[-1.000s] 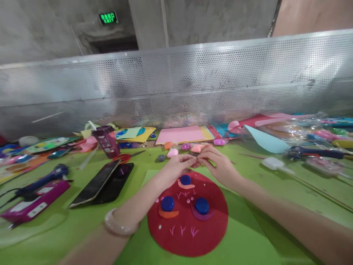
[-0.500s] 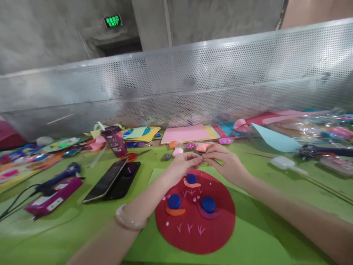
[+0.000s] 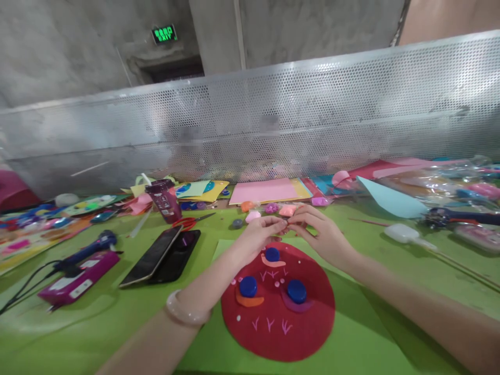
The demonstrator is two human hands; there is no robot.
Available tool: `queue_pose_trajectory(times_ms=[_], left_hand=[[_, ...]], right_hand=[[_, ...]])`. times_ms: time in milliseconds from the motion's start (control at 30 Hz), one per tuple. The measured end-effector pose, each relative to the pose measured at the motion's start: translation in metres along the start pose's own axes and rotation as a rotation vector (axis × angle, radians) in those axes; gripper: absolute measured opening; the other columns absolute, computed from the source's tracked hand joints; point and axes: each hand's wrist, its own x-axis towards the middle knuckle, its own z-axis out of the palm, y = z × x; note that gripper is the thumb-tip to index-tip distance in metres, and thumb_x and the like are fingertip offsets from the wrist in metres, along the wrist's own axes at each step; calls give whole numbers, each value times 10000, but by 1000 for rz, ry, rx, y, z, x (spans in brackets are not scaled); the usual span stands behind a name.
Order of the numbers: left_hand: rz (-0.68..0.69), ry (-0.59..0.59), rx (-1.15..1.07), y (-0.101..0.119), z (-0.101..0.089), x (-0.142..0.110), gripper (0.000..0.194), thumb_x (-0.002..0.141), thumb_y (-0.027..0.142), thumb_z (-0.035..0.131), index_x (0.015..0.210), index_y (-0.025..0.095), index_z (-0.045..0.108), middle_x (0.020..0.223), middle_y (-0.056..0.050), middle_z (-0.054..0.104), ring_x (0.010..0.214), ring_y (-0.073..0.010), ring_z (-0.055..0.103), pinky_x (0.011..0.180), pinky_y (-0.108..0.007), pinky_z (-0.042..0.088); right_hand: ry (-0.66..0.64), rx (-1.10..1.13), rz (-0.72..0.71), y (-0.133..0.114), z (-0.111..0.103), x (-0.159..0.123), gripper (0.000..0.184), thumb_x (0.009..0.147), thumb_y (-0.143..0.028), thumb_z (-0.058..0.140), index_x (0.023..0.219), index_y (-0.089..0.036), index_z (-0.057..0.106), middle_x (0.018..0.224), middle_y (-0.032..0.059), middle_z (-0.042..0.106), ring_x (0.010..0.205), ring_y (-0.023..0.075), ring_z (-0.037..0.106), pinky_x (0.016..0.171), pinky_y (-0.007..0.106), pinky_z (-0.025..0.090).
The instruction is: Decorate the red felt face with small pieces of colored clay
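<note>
My left hand (image 3: 262, 233) and my right hand (image 3: 321, 233) meet fingertip to fingertip above the far edge of a red paper circle (image 3: 273, 333). Both are closed in a pinch; whatever lies between the fingertips is too small to name. The circle rests on a green sheet (image 3: 351, 338) and carries blue bottle caps (image 3: 297, 291), an orange curved strip (image 3: 250, 301), a purple curved strip, small pink branching marks (image 3: 269, 324) and tiny pale dots. Just beyond my fingers lie wrapped lumps of clay, one orange (image 3: 247, 207), one salmon (image 3: 287, 210), one pale pink (image 3: 253, 216).
At left are two phones (image 3: 152, 258), red-handled scissors (image 3: 189, 224), a purple cup with a straw (image 3: 164, 200) and a purple box (image 3: 80, 278) beside a corded tool. Coloured paper (image 3: 265, 191) lies along the perforated metal panel (image 3: 312, 120). A glue gun (image 3: 461, 214) is at right.
The whole view has shifted slightly, so things sit a little lower and further right. Both hands keep their fingertips together over the circle.
</note>
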Motion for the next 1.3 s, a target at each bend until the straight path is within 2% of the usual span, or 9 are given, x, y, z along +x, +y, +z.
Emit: queue_pose_trajectory(times_ms=[267,567,733,1000,1167,1300], left_hand=[[-18,4,-38,3,3,-2,185,638,280,755,728,139,676,660,-2,594,609,-78,526,613,-225,396],[22,-18,-95,0,2,-2,230,654,319,749,734,131,645,637,23,564,603,-69,515,643,-230,418],[-8,-22,-92,-1,2,-2,267,632,341,763,701,124,622,615,21,565,582,-72,519,635,-232,418],[-6,-32,-99,-1,1,-1,245,623,306,773,724,124,643,641,13,584,606,-77,538,642,-231,418],[-3,-37,-107,-1,1,-1,232,643,303,758,726,131,625,620,23,566,588,-75,529,630,-232,423],[6,-59,-87,-1,1,-2,233,652,308,750,724,136,610,623,25,560,593,-71,525,621,-220,413]], right_hand=[[2,-36,-35,1,0,-1,110,873,-164,475,875,-199,579,912,68,586,873,177,577,752,364,507],[-3,-154,-172,8,1,-3,143,893,-169,452,957,-191,578,958,85,613,963,192,565,810,366,505],[-28,-270,-267,6,-2,-3,185,912,-162,401,928,-180,585,893,80,643,894,192,594,753,342,518],[-37,-275,-246,8,-5,-1,117,895,-221,466,873,-172,570,889,92,646,876,195,592,738,343,517],[-12,-275,-231,7,-4,-2,101,875,-171,453,887,-187,552,925,89,634,924,182,577,771,330,506],[-41,-298,-215,5,-4,-3,107,838,-153,451,830,-191,551,855,72,633,813,166,588,651,283,503]])
